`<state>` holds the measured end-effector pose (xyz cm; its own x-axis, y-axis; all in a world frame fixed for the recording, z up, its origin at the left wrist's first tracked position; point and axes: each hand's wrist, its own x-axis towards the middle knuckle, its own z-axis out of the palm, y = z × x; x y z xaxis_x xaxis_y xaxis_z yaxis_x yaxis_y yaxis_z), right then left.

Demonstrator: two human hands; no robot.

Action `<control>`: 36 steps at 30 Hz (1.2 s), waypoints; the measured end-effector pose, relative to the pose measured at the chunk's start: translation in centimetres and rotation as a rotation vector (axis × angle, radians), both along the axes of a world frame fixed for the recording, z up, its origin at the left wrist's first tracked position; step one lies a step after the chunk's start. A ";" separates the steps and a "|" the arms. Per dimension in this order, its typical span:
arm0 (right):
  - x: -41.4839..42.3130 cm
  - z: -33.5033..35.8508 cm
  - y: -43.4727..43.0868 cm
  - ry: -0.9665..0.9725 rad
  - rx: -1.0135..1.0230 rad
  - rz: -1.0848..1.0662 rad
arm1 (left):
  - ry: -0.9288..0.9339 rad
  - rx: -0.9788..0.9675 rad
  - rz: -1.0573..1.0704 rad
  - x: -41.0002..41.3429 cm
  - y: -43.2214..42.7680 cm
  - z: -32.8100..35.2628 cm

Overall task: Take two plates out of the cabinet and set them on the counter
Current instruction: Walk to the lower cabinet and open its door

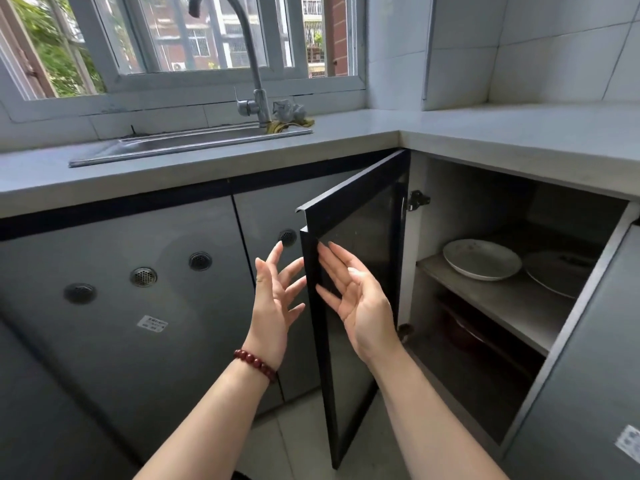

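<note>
Far left there's the sink [180, 145] set into the grey desk [346, 140], tap [251, 64] arching over it, and a crumpled rag [289, 121] at the base of the tap. Below that, the closed cabinet fronts have round vents [143, 276] in them.

Left hand [275, 299], red bead bracelet [256, 363] on the wrist, is up in front of the closed fronts just left of the door [353, 271] edge – fingers spread wide, grip holding nothing. Can't tell if the fingertips actually touch the door edge or just hover beside it.

The dark glass door is swung out toward the camera, hinged on its right side. Right hand [358, 306] is on the other side of that edge, palm facing the door's inner face, fingers also fanned out and empty – again too close to call on contact.

Right of the door the corner cabinet [585, 306] is open. Both plates are on the upper shelf [502, 303]: a white plate [482, 258] lying flat near the front, and a second plate [554, 275] just to its right, partly hidden by the cabinet frame and looking tilted. Something dark and reddish sits on the lower level, too shadowy to make out.
</note>
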<state>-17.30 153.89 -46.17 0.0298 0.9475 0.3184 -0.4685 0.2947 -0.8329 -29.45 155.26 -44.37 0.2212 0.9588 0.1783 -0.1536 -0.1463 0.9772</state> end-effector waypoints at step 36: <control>3.8 -1.1 -0.4 -0.096 -0.096 -0.147 | -0.103 0.110 0.071 0.0 0.4 -0.3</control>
<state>-13.45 153.47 -47.26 0.1435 0.9614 0.2346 -0.3432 0.2707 -0.8994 -29.41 155.61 -44.65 0.1287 0.9449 0.3009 -0.2376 -0.2652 0.9345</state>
